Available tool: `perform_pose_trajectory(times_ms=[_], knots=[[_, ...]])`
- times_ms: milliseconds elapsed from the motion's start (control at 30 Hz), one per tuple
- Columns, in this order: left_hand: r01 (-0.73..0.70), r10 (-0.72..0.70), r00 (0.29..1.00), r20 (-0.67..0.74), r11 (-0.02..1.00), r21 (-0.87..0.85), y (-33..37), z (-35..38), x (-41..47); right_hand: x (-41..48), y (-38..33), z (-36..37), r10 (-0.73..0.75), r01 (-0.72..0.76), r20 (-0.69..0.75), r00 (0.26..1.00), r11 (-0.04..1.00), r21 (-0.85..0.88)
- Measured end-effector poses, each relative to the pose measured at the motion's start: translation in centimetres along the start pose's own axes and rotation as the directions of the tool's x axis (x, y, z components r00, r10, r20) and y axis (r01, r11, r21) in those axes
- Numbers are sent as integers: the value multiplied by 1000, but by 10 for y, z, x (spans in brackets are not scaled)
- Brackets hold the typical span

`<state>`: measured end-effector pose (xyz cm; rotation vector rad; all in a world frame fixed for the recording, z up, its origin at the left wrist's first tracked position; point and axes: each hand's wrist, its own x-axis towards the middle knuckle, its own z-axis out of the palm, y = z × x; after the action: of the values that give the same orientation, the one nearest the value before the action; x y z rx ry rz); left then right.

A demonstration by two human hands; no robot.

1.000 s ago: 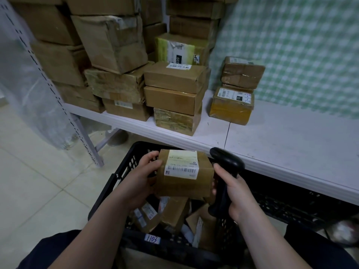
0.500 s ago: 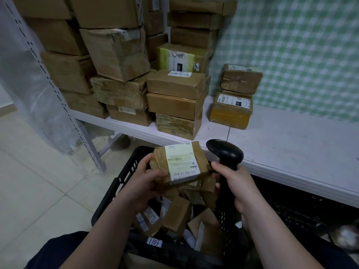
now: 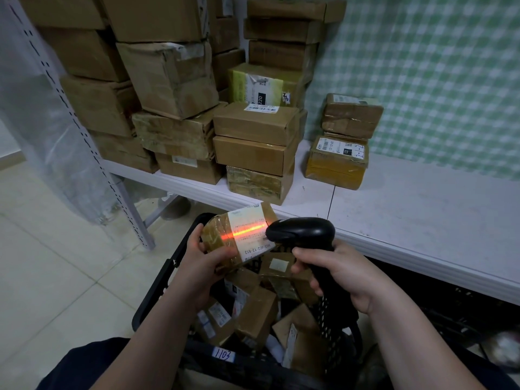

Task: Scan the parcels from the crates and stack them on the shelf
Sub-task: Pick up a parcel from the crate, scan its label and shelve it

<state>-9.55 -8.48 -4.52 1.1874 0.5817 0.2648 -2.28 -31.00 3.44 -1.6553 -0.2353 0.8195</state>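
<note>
Head view: one parcel (image 3: 225,237), gripped by the left hand (image 3: 202,263) above the crate (image 3: 161,280), is being scanned by the scanner (image 3: 304,232) clasped in the right hand (image 3: 343,274), while many boxes (image 3: 254,123) are already stacked on the shelf (image 3: 422,215) and several more are left in the crate.

Taped brown parcel (image 3: 216,235) tilted above black crate (image 3: 166,274); red line across white label (image 3: 247,220).

the right hand (image 3: 343,274) now has the scanner (image 3: 304,232) swung left, its head just beside the parcel (image 3: 216,235) instead of apart from it. the left hand (image 3: 202,263) has tipped the parcel further, label (image 3: 253,244) sideways, and a red scan line (image 3: 247,231) now glows across that label.
</note>
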Motion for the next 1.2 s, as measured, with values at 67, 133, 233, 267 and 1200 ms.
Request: perform_pose_trajectory(times_ms=[67, 133, 233, 267, 1200], knots=[[0, 0, 1000, -3, 1000, 5, -1, 0, 1, 1, 1, 0, 8, -8, -2, 1000, 1000, -5], [1, -1, 1000, -8, 1000, 9, -2, 0, 3, 1, 1, 0, 6, -6, -3, 1000, 1000, -4], [3, -3, 1000, -17, 1000, 11, -3, 0, 6, 1, 0, -2, 4, -5, -9, 1000, 1000, -3], [5, -5, 1000, -19, 1000, 8, -3, 0, 7, 1, -1, -3, 6, -6, -8, 1000, 1000, -3], [167, -211, 961, 180, 959, 230, 21, 155, 54, 23, -4, -93, -28, 188, -465, 885, 935, 301]])
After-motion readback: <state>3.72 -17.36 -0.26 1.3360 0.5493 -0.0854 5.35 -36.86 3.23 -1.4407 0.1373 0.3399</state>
